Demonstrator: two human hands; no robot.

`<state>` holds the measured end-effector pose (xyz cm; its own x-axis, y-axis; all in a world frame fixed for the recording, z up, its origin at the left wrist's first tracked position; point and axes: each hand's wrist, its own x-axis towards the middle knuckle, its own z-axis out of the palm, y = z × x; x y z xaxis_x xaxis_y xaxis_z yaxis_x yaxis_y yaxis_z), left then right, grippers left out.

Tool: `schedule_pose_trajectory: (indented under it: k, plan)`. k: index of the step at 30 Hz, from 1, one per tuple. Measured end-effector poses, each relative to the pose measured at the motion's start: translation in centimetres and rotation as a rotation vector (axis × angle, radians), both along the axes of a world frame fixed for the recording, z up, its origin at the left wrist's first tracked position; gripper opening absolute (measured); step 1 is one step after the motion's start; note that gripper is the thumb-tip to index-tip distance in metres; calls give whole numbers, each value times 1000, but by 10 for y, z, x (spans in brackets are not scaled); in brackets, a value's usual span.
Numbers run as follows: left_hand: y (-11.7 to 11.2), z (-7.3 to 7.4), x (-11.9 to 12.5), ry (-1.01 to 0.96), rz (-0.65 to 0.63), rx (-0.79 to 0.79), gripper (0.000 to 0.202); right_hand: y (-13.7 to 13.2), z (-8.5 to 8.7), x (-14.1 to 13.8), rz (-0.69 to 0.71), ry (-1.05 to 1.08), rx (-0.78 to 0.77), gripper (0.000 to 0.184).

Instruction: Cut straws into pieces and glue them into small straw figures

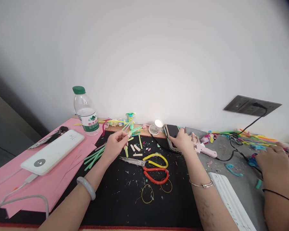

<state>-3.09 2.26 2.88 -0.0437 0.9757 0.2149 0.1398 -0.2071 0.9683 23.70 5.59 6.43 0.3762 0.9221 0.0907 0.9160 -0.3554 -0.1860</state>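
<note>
My left hand (pixel 117 144) is closed in a pinch around light green pipe cleaners (pixel 136 129), whose ends poke out past the fingertips. More green pipe cleaners (pixel 94 158) lie below that wrist. My right hand (pixel 182 141) grips a phone (pixel 172 131) by its sides near the wall, thumb on the left edge. Between my hands rest scissors (pixel 139 162) with one yellow and one red handle, blades pointing left. Short cream pieces (pixel 136 148) and a green stem (pixel 126 151) lie just above the blades.
A water bottle (pixel 86 112) and white power bank (pixel 53 151) stand on pink paper (pixel 69 154) at left. A small white cup (pixel 155 127), pink glue gun (pixel 204 149) and white device (pixel 231 200) are around. A co-worker's hands (pixel 274 160) work at far right, near a cable.
</note>
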Motion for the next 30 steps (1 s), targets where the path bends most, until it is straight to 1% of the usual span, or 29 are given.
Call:
schedule_pose_trajectory:
  k: [3, 7, 12, 15, 17, 19, 20, 22, 24, 26, 28, 30]
  plan:
    - [-1, -2, 2, 43, -19, 5, 22, 13, -5, 2, -60, -5, -75, 66]
    - [-1, -4, 4, 79, -21, 18, 23, 21, -7, 2, -117, 7, -107, 71]
    - [-1, -6, 4, 131, -32, 21, 24, 30, -6, 3, -126, -21, -113, 84]
    - [-1, -7, 5, 170, -42, 19, 24, 29, -6, 2, -108, -32, -113, 89]
    - [-1, -7, 7, 208, -49, 32, 24, 22, -6, -1, -77, -57, -91, 83]
    - [-2, -8, 8, 253, -58, 49, 25, 10, -5, -6, -28, -104, -30, 69]
    - [-2, -8, 8, 278, -61, 57, 25, 3, -5, -9, 10, -135, 22, 61]
    - [-1, -10, 8, 322, -64, 63, 25, -12, -6, -18, 137, -157, 125, 47]
    - [0, -13, 8, 348, -55, 63, 26, -25, -6, -28, 306, -95, 188, 33]
    - [2, -16, 6, 357, -37, 64, 27, -38, -8, -38, 474, 35, 211, 20]
    - [4, -17, 4, 359, -4, 69, 27, -48, -9, -45, 658, 188, 146, 10]
    - [6, -18, 2, 358, 45, 81, 27, -58, -11, -49, 832, 310, 5, 7]
